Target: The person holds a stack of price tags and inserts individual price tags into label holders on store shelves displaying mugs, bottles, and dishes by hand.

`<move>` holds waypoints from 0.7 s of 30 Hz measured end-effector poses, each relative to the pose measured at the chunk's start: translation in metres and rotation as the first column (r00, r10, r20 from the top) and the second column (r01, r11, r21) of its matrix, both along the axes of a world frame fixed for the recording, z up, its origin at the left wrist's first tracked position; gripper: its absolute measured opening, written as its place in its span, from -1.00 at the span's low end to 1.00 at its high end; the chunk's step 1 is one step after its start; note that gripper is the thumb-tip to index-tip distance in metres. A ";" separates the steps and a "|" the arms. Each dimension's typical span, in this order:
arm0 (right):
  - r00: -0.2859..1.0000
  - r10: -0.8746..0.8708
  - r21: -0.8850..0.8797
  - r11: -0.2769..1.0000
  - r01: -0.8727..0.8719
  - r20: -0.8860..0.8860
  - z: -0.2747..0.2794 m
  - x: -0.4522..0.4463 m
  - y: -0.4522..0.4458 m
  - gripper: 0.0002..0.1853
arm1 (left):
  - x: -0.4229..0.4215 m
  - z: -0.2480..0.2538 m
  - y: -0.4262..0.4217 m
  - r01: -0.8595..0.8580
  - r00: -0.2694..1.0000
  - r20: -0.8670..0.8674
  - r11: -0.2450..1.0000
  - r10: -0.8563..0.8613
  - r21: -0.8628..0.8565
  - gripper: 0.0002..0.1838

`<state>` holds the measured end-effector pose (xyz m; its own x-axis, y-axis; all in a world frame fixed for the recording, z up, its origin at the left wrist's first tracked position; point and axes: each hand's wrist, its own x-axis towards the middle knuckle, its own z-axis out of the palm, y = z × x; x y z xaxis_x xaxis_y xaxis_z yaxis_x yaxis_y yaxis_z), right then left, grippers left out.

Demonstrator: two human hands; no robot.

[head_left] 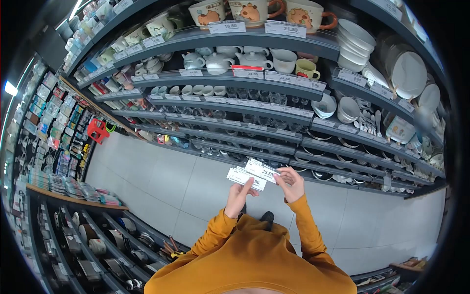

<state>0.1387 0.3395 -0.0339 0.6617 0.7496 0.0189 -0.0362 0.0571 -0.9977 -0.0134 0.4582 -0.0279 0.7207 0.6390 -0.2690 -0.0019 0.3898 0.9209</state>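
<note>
Low in front of my body, my left hand (240, 195) is closed on a stack of white price tags (241, 179), with the thumb on top. My right hand (291, 183) pinches a single price tag (262, 169) at its right end, between thumb and fingers. This tag reads 35.50 and overlaps the upper right part of the stack. Both sleeves (307, 223) are mustard yellow.
Ahead, a curved-looking shelf unit (225, 78) holds cups, teapots (219, 63), glasses, bowls and plates (409, 73). Packaged goods hang on the left wall (54, 112), near a red stool (98, 131). Pans fill the lower left shelves (93, 210). Grey floor tiles (196, 186) lie below.
</note>
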 end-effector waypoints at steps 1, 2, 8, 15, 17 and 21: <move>1.000 0.011 -0.002 1.000 -0.011 0.009 -0.002 0.001 0.006 -0.79 | -0.002 -0.003 0.005 0.008 1.000 -0.011 1.000 -0.008 -0.006 -0.65; 1.000 0.023 -0.003 1.000 -0.023 0.018 -0.003 0.001 0.013 -0.80 | -0.004 -0.006 0.012 0.015 1.000 -0.023 1.000 -0.015 -0.010 -0.65; 0.979 0.054 -0.058 0.997 -0.044 0.196 0.030 0.010 0.085 -0.82 | -0.022 0.007 0.065 0.056 0.994 0.095 0.997 -0.052 -0.048 -0.60; 0.662 0.034 -0.016 0.999 -0.033 0.749 0.098 0.001 0.241 -0.88 | -0.070 -0.007 0.170 0.067 0.990 0.123 0.997 -0.062 -0.035 -0.60; 0.610 -0.030 0.093 0.993 -0.072 0.792 0.116 0.000 0.306 -0.88 | -0.090 -0.010 0.209 0.067 0.991 0.115 0.998 -0.069 0.022 -0.61; 0.565 -0.111 0.177 0.982 -0.063 0.818 0.139 0.002 0.431 -0.89 | -0.128 -0.019 0.277 -0.018 0.997 0.069 1.000 0.019 -0.010 -0.61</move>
